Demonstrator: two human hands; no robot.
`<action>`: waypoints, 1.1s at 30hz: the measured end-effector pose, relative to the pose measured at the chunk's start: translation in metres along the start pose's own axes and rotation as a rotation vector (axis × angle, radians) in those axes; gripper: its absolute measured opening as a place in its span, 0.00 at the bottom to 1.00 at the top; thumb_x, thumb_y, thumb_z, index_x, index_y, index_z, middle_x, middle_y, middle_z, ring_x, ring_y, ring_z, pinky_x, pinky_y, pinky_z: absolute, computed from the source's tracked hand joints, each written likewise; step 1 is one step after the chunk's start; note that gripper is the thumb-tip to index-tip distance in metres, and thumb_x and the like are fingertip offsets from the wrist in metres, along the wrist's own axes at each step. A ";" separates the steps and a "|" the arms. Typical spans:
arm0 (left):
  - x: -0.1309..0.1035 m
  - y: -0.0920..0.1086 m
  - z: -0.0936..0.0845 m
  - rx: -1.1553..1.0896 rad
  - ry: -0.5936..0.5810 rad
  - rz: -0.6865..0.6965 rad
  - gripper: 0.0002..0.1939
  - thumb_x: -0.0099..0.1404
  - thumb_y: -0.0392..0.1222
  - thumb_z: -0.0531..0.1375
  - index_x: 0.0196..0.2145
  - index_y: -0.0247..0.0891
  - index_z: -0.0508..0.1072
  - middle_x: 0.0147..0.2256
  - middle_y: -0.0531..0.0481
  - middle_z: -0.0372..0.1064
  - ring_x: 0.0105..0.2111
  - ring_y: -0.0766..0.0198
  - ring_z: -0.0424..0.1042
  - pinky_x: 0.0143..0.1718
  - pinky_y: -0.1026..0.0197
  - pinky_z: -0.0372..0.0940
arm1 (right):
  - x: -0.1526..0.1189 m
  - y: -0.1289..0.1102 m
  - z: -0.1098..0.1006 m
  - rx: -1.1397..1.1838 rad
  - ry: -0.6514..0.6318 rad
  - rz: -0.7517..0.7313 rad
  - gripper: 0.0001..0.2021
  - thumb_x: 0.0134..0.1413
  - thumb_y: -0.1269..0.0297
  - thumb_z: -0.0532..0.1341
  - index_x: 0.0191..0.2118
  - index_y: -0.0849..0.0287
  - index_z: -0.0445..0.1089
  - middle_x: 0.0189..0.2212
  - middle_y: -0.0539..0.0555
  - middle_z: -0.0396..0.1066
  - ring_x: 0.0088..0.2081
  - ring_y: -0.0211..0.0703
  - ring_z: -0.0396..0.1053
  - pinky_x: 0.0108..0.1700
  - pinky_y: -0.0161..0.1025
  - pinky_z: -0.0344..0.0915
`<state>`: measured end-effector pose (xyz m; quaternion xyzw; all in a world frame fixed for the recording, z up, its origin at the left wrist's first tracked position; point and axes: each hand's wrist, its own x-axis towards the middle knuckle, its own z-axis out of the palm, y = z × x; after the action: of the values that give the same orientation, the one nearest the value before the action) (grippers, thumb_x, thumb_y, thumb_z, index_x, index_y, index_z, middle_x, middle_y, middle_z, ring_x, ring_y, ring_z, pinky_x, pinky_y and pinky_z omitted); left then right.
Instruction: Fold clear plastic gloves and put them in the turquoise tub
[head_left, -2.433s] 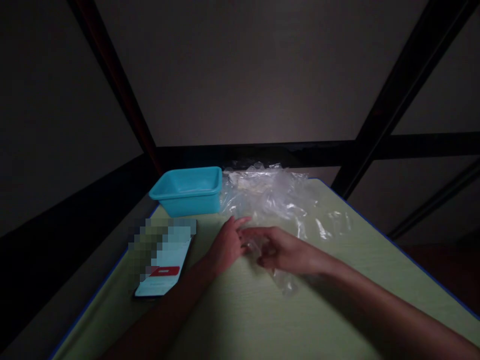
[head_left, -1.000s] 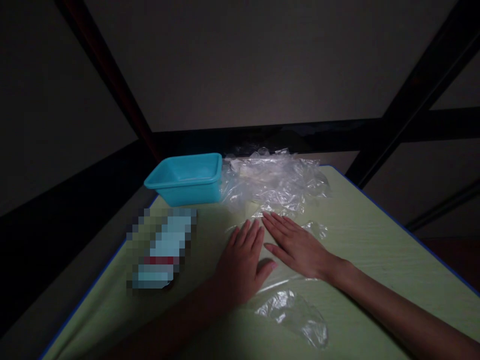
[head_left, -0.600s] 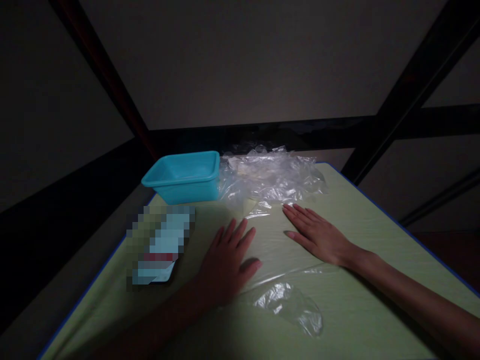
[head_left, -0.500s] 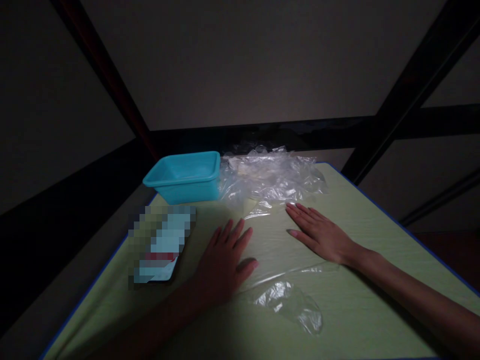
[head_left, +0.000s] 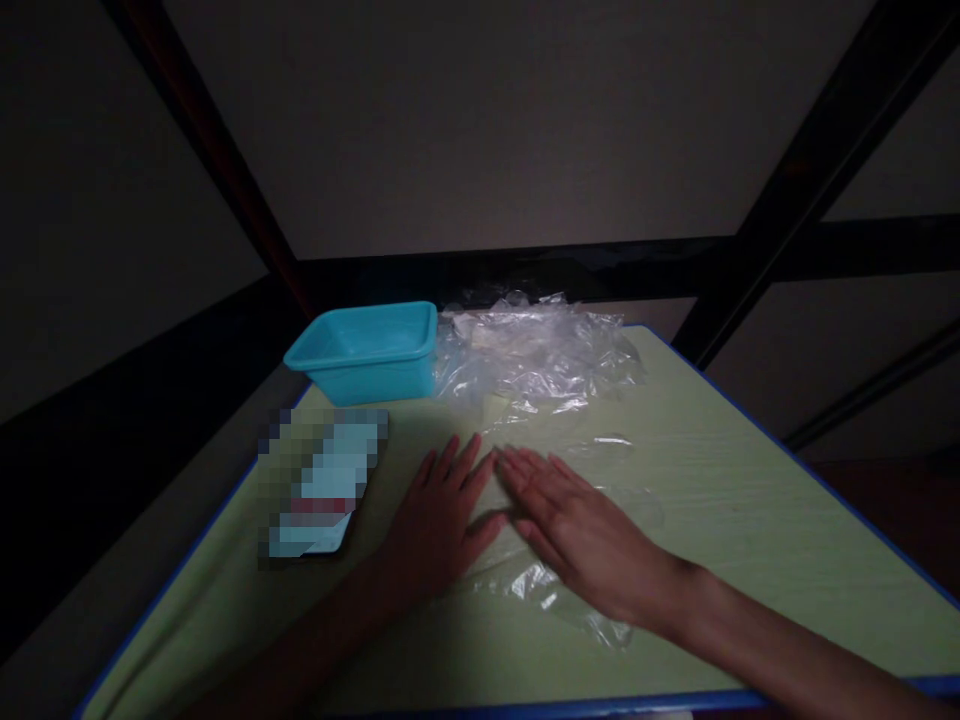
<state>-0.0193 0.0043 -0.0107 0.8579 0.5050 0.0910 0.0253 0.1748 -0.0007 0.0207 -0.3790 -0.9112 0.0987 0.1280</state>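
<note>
A clear plastic glove or thin bag (head_left: 536,585) lies spread on the table, partly covered by my hands, so I cannot tell which. My left hand (head_left: 442,515) rests flat at its left side with fingers apart. Close beside it, my right hand (head_left: 577,525) lies stretched out over the plastic, palm down and a little blurred. The fingertips of the two hands almost meet. Neither hand grips anything.
A turquoise plastic basket (head_left: 367,380) stands at the back left. Next to it lies a heap of crumpled clear plastic (head_left: 540,350). A phone (head_left: 345,480), partly pixelated, is left of my left hand. The green table (head_left: 750,560) has a blue edge.
My right hand has moved left and nearer to me across the plastic, up to my left hand. My left hand has stayed almost in place.
</note>
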 end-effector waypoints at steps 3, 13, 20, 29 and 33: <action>0.000 0.000 -0.001 0.009 -0.005 -0.004 0.29 0.64 0.49 0.52 0.60 0.37 0.56 0.63 0.40 0.46 0.61 0.43 0.46 0.56 0.39 0.49 | -0.001 -0.013 0.011 -0.002 -0.090 -0.050 0.28 0.61 0.61 0.48 0.63 0.72 0.47 0.63 0.64 0.43 0.64 0.49 0.40 0.63 0.49 0.44; 0.001 0.003 -0.006 0.001 -0.037 -0.015 0.30 0.63 0.49 0.53 0.60 0.37 0.55 0.63 0.40 0.46 0.61 0.43 0.46 0.56 0.39 0.50 | -0.033 0.002 0.010 -0.012 -0.121 -0.070 0.33 0.60 0.53 0.50 0.64 0.68 0.42 0.63 0.63 0.38 0.64 0.52 0.37 0.62 0.53 0.45; 0.002 0.005 -0.006 -0.009 -0.028 -0.014 0.30 0.63 0.49 0.54 0.60 0.36 0.54 0.63 0.39 0.45 0.62 0.43 0.45 0.56 0.38 0.49 | -0.051 0.007 0.010 -0.057 -0.128 -0.088 0.34 0.60 0.54 0.50 0.65 0.65 0.37 0.64 0.63 0.38 0.64 0.54 0.38 0.60 0.56 0.48; -0.011 0.009 -0.015 -0.165 0.102 0.071 0.31 0.64 0.43 0.53 0.61 0.30 0.49 0.64 0.34 0.35 0.64 0.49 0.35 0.60 0.41 0.45 | -0.068 0.018 -0.027 -0.089 0.011 -0.334 0.19 0.59 0.58 0.54 0.52 0.61 0.65 0.53 0.58 0.67 0.55 0.47 0.62 0.50 0.41 0.66; -0.032 0.029 -0.026 -0.249 -0.062 0.234 0.38 0.63 0.47 0.55 0.63 0.30 0.43 0.64 0.37 0.34 0.64 0.52 0.34 0.61 0.46 0.46 | -0.074 0.013 -0.037 -0.061 0.116 -0.379 0.11 0.62 0.65 0.52 0.40 0.57 0.72 0.34 0.53 0.76 0.34 0.40 0.71 0.36 0.37 0.68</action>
<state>-0.0137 -0.0388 0.0142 0.9035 0.3857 0.1286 0.1360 0.2452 -0.0416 0.0406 -0.2093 -0.9599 0.0232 0.1852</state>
